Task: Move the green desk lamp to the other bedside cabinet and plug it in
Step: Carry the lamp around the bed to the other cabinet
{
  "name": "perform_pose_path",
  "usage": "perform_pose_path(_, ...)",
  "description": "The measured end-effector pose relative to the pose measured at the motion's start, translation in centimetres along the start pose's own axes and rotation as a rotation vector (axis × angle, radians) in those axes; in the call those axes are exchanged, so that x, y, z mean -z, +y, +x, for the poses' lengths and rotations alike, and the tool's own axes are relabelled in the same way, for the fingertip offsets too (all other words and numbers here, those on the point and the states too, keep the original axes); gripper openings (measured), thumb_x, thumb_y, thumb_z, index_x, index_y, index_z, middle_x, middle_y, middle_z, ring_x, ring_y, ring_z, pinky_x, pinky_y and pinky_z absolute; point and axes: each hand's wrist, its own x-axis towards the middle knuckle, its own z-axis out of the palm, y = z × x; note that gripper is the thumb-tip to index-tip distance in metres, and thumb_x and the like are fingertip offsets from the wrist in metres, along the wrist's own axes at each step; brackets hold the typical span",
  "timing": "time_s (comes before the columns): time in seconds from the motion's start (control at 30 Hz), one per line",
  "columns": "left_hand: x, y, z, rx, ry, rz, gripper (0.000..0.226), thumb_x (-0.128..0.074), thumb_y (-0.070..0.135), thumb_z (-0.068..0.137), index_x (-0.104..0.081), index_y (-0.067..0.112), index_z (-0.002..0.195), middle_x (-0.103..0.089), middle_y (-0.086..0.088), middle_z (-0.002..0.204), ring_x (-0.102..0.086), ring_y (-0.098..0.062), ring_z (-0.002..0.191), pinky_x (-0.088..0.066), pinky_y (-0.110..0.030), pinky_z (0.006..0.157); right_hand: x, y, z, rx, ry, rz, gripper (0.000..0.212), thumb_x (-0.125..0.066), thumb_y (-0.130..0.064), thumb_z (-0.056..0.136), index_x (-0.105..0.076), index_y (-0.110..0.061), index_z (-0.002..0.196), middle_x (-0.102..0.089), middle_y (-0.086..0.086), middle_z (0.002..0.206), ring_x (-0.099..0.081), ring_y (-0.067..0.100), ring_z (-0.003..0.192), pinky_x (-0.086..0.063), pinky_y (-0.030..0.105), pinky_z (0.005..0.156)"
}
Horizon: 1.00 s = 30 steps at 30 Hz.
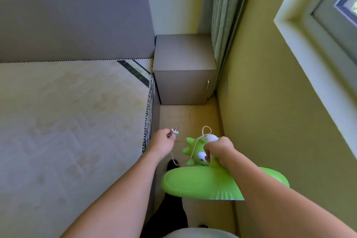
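One green desk lamp [201, 179] noted, carried in the air over the floor [193, 116] strip between bed and wall, at about 5 o'clock in view. Right hand [219, 151] wrapped around the lamp's cartoon head, fingers clamped on it; broad green base tilted toward the camera below the wrist. One white cord [195, 146] looped over the lamp head and trailing down toward 7 o'clock of the lamp. One plug [174, 131] at the cord's end, pinched in the left hand [162, 142], fingers closed on it, prongs pointing up toward 12 o'clock. Two hands apart, left at 9 o'clock of the right.

One grey bedside cabinet [183, 67] standing at 12 o'clock from the hands, top surface bare, single door with one small handle on the right edge. One bare mattress [73, 121] filling the 9 o'clock side, one grey headboard [77, 25] behind it. One green curtain [222, 15] hanging at 1 o'clock, touching the cabinet's right side. One window frame [318, 25] at 2 o'clock. Socket not visible.
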Motion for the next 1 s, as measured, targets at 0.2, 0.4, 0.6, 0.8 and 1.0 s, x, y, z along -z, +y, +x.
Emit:
perform_pose_path(0.2,6.9,4.2,14.0,-0.029,0.019,0.026,0.020,-0.051,0.024,0.092,-0.065,0.011,0.090,-0.068,-0.011,0.089,-0.062,-0.032,0.085,-0.046,-0.032,0.070,-0.8,-11.5,7.2,-0.013,0.003,0.007,0.033,-0.059,0.001,0.053,-0.051,0.002,0.084,-0.069,0.026,0.081,-0.073,0.038,0.080,-0.060,0.052,0.073)
perform_pose_path(0.4,11.4,9.3,23.7,-0.108,0.043,0.109,0.021,-0.051,0.023,0.091,-0.065,0.008,0.089,-0.069,-0.013,0.089,-0.062,-0.034,0.086,-0.046,-0.036,0.071,1.4,-21.7,12.3,-0.006,0.018,0.083,0.034,-0.057,0.003,0.057,-0.051,0.005,0.090,-0.064,0.017,0.045,-0.065,0.031,0.047,-0.059,0.046,0.061)
perform_pose_path(0.6,14.6,14.8,33.4,-0.187,0.076,0.129,0.022,-0.051,0.026,0.092,-0.064,0.009,0.085,-0.067,-0.012,0.081,-0.061,-0.032,0.079,-0.044,-0.036,0.065,2.6,-31.1,17.9,0.077,-0.023,0.213,0.019,-0.060,0.010,0.066,-0.058,0.012,0.085,-0.062,0.024,0.061,-0.063,0.033,0.053,-0.059,0.051,0.068)
perform_pose_path(0.8,19.9,19.9,42.4,-0.161,0.259,0.094,0.022,-0.048,0.028,0.093,-0.061,0.017,0.080,-0.057,-0.001,0.065,-0.051,-0.021,0.059,-0.031,-0.028,0.049,5.6,-40.3,24.4,0.166,-0.063,0.198,0.027,-0.056,0.012,0.061,-0.056,0.014,0.087,-0.063,0.023,0.057,-0.062,0.033,0.052,-0.059,0.049,0.069)
perform_pose_path(1.0,23.2,25.8,50.3,-0.239,0.335,0.033,0.023,-0.050,0.023,0.092,-0.057,0.010,0.075,-0.051,-0.002,0.060,-0.044,-0.023,0.057,-0.030,-0.032,0.054,6.6,-48.8,30.1,0.176,-0.078,0.164,0.024,-0.057,0.010,0.059,-0.055,0.012,0.083,-0.063,0.023,0.057,-0.063,0.034,0.054,-0.060,0.055,0.072)
